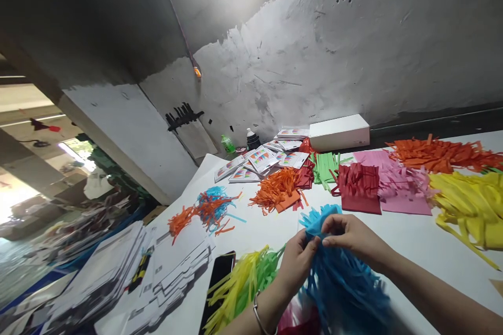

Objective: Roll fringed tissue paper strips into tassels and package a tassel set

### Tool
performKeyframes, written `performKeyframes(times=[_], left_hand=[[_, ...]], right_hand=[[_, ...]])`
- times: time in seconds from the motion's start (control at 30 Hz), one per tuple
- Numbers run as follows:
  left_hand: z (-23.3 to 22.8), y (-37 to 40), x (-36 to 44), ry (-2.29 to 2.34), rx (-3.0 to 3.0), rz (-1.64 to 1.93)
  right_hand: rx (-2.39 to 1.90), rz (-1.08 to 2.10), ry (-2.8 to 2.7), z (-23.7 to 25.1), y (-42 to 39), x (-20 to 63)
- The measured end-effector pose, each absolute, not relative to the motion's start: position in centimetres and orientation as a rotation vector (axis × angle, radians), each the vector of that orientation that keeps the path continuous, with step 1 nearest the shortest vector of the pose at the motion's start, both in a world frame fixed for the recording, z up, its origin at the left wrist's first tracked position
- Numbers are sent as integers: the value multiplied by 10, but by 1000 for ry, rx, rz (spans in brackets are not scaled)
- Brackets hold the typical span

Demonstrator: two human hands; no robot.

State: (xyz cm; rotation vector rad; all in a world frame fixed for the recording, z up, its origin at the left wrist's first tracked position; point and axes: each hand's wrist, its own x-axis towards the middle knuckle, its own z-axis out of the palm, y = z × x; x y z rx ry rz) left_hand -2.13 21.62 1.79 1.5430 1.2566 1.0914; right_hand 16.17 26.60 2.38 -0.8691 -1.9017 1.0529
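Note:
A bunch of blue fringed tissue paper (341, 282) is between my hands, its short top sticking up and its long strips hanging down. My left hand (295, 261) pinches it just below the top from the left. From the right, my right hand (356, 238) also pinches the blue tissue, thumb and forefinger bent towards each other. Under my left wrist lie yellow and green tissue strips (251, 277). Pink and dark red tissue shows in part below the blue bunch. Both hands' inner fingers are partly hidden.
Behind lie orange fringe (281, 188), green fringe (327, 167), dark red fringe (359, 188), pink fringe (406, 188) and yellow fringe (467, 207). Printed packets (261, 159) and a white box (340, 132) stand by the wall. Left are a phone (216, 282) and stacked white cards (176, 267).

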Motion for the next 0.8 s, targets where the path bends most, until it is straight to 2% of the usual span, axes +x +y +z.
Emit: performKeyframes(times=[0.2, 0.37, 0.47, 0.57, 0.7, 0.8], left_hand=[[21, 211, -23, 1442, 1871, 938], [24, 208, -24, 1552, 2178, 797], [25, 210, -30, 1527, 2354, 747], [24, 212, -35, 1432, 2537, 772], [20, 213, -37, 1156, 3058, 1045], [19, 211, -37, 1058, 3149, 1128]], right_hand=[[-804, 678, -2017, 33, 253, 168], [-833, 663, -2092, 30, 248, 164], [-896, 832, -2073, 35, 255, 174], [-967, 1136, -1988, 43, 262, 185], [-1039, 1524, -1699, 40, 260, 187], [-1032, 1664, -1438, 27, 258, 188]])
